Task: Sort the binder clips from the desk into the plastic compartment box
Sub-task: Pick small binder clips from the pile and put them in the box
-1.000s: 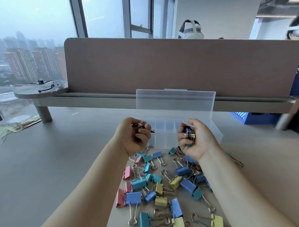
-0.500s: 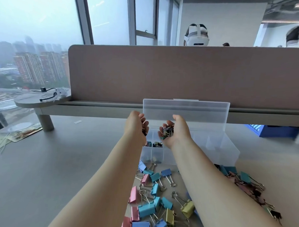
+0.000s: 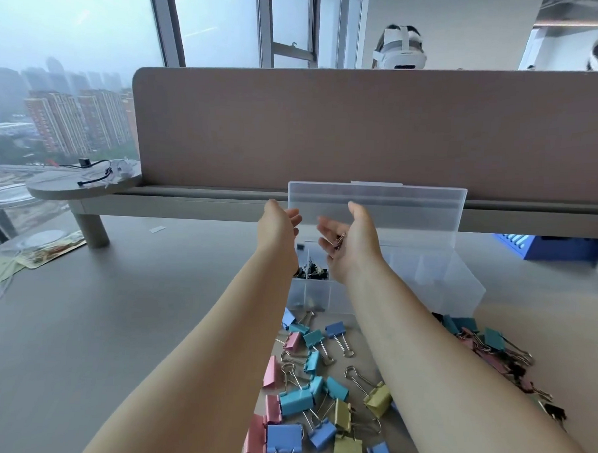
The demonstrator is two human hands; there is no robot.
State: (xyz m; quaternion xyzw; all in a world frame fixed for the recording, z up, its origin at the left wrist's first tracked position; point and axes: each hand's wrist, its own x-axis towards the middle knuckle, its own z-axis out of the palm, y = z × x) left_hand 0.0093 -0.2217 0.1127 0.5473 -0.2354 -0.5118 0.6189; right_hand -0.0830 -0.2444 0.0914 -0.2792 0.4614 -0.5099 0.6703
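Hovering above the left end of the box (image 3: pixel 425 283).
Your left hand (image 3: pixel 278 225) is empty, fingers wide; your right hand (image 3: pixel 353 244) lies palm up, fingers wide, clips (image 3: pixel 338 242) on it.

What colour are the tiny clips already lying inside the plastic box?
Black: the tiny binder clips in the compartment box, best in the head view.

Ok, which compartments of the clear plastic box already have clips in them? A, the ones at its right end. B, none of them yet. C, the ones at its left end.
C: small dark clips lie in the left-end compartments of the plastic box, while the right-end compartments show none.
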